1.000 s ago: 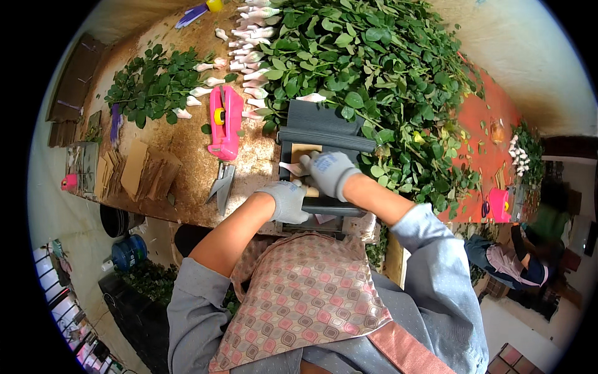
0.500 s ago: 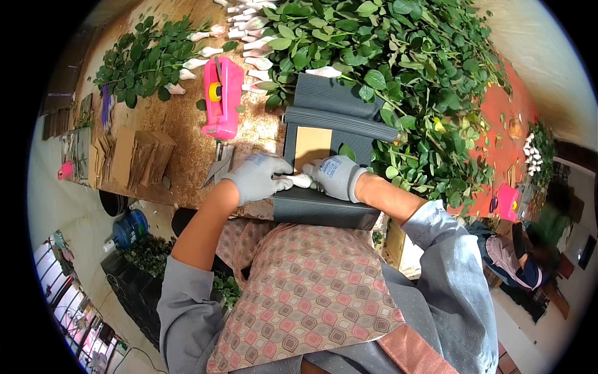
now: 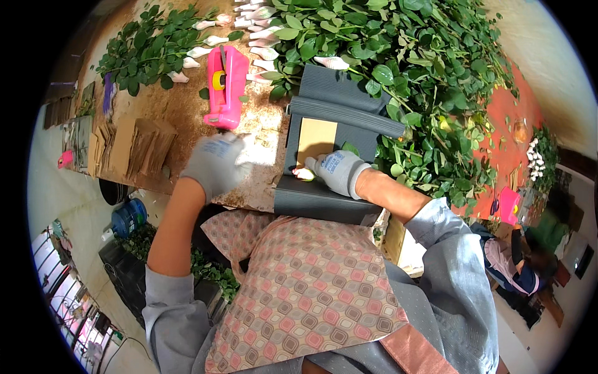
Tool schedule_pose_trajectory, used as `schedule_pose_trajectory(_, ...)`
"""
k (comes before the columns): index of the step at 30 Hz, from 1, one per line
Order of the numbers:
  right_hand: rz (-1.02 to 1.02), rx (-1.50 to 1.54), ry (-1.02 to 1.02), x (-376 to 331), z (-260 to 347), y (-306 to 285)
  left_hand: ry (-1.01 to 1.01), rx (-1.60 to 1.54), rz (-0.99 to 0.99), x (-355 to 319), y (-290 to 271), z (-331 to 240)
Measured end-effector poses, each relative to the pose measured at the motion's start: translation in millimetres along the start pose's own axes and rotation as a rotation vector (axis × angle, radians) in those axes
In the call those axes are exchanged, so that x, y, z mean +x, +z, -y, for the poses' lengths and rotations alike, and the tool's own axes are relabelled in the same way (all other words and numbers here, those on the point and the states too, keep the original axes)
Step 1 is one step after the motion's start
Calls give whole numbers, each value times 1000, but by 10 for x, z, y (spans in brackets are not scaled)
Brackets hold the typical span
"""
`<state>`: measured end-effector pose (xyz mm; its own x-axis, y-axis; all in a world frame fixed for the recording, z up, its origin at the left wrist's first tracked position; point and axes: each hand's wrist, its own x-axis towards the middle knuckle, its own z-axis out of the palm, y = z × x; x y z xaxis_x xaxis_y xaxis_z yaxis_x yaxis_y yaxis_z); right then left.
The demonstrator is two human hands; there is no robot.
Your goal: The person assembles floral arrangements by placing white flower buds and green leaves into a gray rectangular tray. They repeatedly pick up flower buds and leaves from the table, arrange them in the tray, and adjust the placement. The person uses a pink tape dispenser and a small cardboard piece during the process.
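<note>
My right hand [image 3: 339, 171], in a grey glove, is closed just behind the head of a pale rose [image 3: 303, 174] with a pinkish tip. The rose lies over the lower part of a dark ribbed stand [image 3: 324, 201], and its stem is hidden by the hand. A tan cardboard piece [image 3: 316, 138] lies on the stand just beyond that hand. My left hand [image 3: 217, 163], also gloved, is over the table's near edge, left of the stand. Its fingers are turned down and partly hidden, so I cannot tell whether they hold anything.
A pink tape dispenser [image 3: 225, 90] stands beyond my left hand. Leafy rose stems [image 3: 398, 56] heap up at the back and right, with netted white buds [image 3: 265, 40] beside them. Cardboard pieces [image 3: 134, 149] stand at the left. Another person [image 3: 514, 262] is at far right.
My left hand has left the rose and moved left, over where scissors lay. The white net on the rose head is gone, and its pinkish petals show. My right hand stays at the rose.
</note>
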<state>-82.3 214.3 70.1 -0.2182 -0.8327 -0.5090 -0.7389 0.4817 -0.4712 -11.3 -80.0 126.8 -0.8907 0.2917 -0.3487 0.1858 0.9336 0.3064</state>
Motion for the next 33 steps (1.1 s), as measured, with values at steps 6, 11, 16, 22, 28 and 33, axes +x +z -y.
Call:
schedule_pose_trajectory(6, 26, 70, 4, -23, 58, -110, 240, -396, 267, 77, 98, -1004)
schedule_pose_trajectory(11, -369, 99, 10, -360, 126, -544, 219, -314, 288, 177, 347, -1019)
schedule_pose_trajectory(16, -1096, -21, 388, -583, -701, -929, 192, -283, 252, 207, 355, -1065)
schedule_pose_trajectory(22, -307, 12, 881, -709, -1364, -572, 180, -271, 171, 178, 405, -1085)
schedule_pose_trajectory(28, -949, -412, 707, -1389, -837, -950, 152, -280, 181, 177, 449, -1089)
schedule_pose_trajectory(33, -777, -321, 511, -1750, -85, -1049, 105, -263, 226, 149, 433, -1096)
